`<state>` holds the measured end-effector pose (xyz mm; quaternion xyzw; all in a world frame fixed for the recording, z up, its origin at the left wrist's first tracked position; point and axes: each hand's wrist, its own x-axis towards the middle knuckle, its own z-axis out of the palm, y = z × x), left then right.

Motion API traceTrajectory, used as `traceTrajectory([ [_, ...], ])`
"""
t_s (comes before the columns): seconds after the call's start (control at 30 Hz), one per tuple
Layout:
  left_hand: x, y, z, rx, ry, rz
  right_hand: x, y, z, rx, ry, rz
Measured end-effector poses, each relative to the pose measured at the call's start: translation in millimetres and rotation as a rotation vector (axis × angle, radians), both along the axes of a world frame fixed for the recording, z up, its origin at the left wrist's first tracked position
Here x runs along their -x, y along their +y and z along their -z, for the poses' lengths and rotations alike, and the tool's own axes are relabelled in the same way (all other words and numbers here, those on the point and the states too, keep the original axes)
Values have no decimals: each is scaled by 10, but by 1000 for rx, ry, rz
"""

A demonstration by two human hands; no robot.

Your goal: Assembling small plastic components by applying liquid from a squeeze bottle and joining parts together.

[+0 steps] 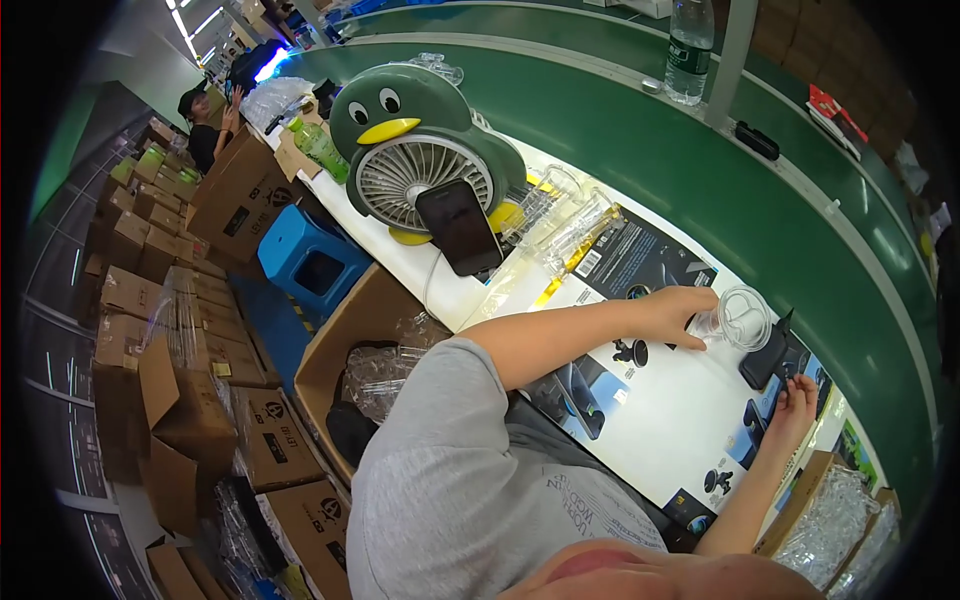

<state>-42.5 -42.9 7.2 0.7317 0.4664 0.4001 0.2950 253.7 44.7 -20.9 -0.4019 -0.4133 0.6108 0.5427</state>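
Observation:
My left hand [680, 314] reaches across the table with thumb and fingers round the side of a clear round plastic piece [744, 318]. White, ring-like curves show at its top. At the right, my right hand [796, 402] has its fingertips pinched at the lower edge of a small black object [765, 360]; what exactly they grip is too small to make out. Both hands are above printed sheets [640, 390] with pictures of black holders on a white ground.
A green penguin-shaped fan [425, 150] stands at the back left, with a dark phone [459, 227] leaning on its front. Clear plastic parts [565, 225] lie beside it. Boxes of clear plastic [833, 520] stand at the near right. A green conveyor [620, 120] curves behind; a person [205, 125] is far left.

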Motion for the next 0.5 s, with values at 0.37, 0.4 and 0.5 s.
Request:
traceTrajectory([
  [0.37,-3,-15,10,-43,-3,-7,-12,-12,-3,3,6,-25],
  [0.4,-7,-12,5,-43,-4,-6,-10,-16,-15,7,5,-24],
  [0.5,4,-22,7,-41,2,-11,1,-24,-14,-4,10,-36],
])
